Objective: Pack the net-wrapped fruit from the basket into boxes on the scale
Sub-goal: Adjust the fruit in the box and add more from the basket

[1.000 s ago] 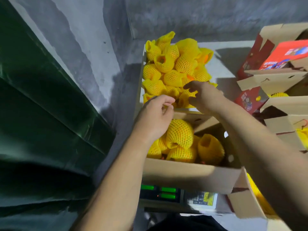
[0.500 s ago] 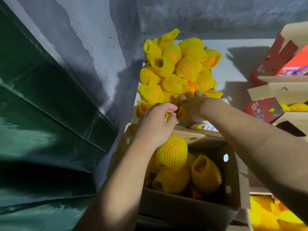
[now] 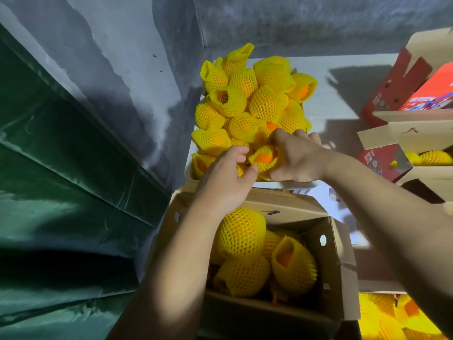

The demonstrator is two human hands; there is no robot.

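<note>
A heap of fruit in yellow foam nets (image 3: pixel 255 104) fills a white basket (image 3: pixel 284 184) at the top centre. Just below it an open cardboard box (image 3: pixel 340 266) holds several netted fruit (image 3: pixel 241 233). Both hands are at the near edge of the heap. My right hand (image 3: pixel 297 159) grips a netted fruit (image 3: pixel 263 157) whose orange skin shows at the open end. My left hand (image 3: pixel 226 179) curls its fingers and thumb round another netted fruit (image 3: pixel 242 170) low in the heap, mostly hidden by the hand. The scale is out of view.
A green tarp (image 3: pixel 73 192) and a grey wall (image 3: pixel 137 69) close off the left side. Red and brown cartons (image 3: pixel 411 133) stand at the right, one holding netted fruit (image 3: pixel 431 158). More netted fruit (image 3: pixel 392 317) lies at the bottom right.
Both hands have moved from above the box's far edge forward into the basket's heap and taken hold of fruit. The view has tilted, so the scale's display is no longer seen.
</note>
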